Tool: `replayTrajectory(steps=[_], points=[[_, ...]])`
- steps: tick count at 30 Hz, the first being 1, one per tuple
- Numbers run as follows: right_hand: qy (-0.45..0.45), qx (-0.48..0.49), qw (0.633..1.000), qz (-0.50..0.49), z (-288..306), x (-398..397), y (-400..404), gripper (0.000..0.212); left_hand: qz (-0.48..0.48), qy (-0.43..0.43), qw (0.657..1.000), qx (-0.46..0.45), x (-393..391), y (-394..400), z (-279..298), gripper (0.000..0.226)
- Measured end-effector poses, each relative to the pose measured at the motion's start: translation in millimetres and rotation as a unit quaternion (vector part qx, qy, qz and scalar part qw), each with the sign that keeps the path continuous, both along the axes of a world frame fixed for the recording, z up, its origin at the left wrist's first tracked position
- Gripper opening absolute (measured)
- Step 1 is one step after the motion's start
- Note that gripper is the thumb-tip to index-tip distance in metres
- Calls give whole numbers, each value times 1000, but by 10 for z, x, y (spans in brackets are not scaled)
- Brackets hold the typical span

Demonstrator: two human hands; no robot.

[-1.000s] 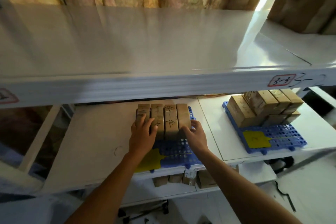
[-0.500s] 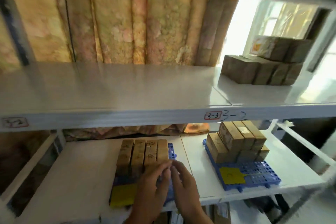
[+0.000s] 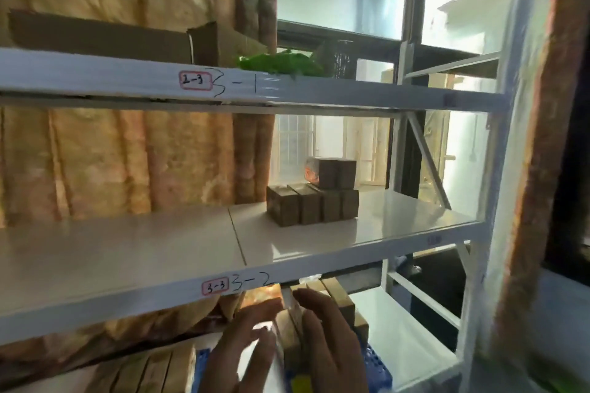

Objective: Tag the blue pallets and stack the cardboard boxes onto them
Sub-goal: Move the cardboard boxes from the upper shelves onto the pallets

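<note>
Boxes (image 3: 332, 309) sit stacked on a blue pallet (image 3: 376, 367) on the low shelf (image 3: 412, 357), partly hidden behind both hands. A yellow tag (image 3: 303, 384) shows on the pallet's front. The left hand (image 3: 242, 357) and right hand (image 3: 332, 344) are raised in front of that stack, fingers spread and straight, holding nothing. A second row of boxes (image 3: 153, 373) lies on another blue pallet (image 3: 199, 367) to the left. More boxes (image 3: 313, 204) stand on the middle shelf (image 3: 127, 252), marked 3-2.
</note>
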State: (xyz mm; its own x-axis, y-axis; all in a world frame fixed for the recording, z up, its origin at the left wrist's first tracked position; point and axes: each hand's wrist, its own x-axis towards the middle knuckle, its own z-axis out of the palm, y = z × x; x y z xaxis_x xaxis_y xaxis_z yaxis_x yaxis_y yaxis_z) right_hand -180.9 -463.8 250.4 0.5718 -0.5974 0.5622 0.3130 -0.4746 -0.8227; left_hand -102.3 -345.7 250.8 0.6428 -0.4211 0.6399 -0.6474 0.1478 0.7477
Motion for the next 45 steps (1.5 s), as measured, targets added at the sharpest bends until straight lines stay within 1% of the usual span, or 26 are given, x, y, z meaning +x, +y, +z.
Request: replayTrajectory(steps=[1,3,5,7,9,11,13,15,17,20,21,23,25,26,27,29,34,38,40,42,45], points=[[-10,0,1000,-8,53,44,-176,20,-9,33,999,-14,65,-132,89,35],[-17,8,1000,-11,147,152,-507,23,-34,92,994,-42,276,-378,227,35],[-6,3,1000,-17,198,295,-824,30,-47,95,993,-58,554,-624,340,34],[-7,-13,999,-44,234,474,-1117,34,-39,90,993,-62,814,-848,460,31],[12,-32,998,-57,343,691,-1405,30,-32,89,994,-60,1044,-1108,617,32],[51,-52,996,-59,468,964,-1692,23,-19,100,994,-47,1305,-1367,738,41],[77,-76,992,-59,606,1249,-1927,27,-11,117,992,-39,1558,-1606,863,40],[85,-75,992,-56,688,1539,-2112,29,13,147,988,-42,1786,-1835,964,40],[91,-69,991,-68,735,1792,-2246,33,64,155,986,-26,1953,-2044,1045,48],[108,-73,989,-76,768,2064,-2336,46,143,134,980,7,2213,-2308,1080,60],[108,-79,987,-85,783,2111,-2343,50,161,150,975,27,2282,-2360,1082,62],[114,-89,985,-94,766,2192,-2376,54,168,198,963,66,2376,-2434,995,68],[132,-99,983,-85,748,2253,-2420,58,165,207,960,91,2415,-2478,894,73],[136,-97,983,-78,743,2284,-2435,60,168,208,958,105,2427,-2483,859,71],[133,-93,984,-72,740,2298,-2454,59,170,212,955,116,2425,-2489,846,66],[121,-85,987,-62,725,2325,-2489,49,177,219,952,122,2435,-2495,838,56],[90,-39,995,-32,686,2291,-2470,22,171,247,950,90,2335,-2465,847,50],[83,8,996,-34,705,2269,-2502,26,161,263,949,69,2213,-2373,847,37],[89,13,996,-19,691,2240,-2514,28,158,271,947,67,2164,-2327,871,32],[85,28,996,6,637,2250,-2558,27,151,271,949,57,2133,-2325,888,33],[63,77,994,43,649,2226,-2598,19,143,266,952,51,2060,-2314,953,42]])
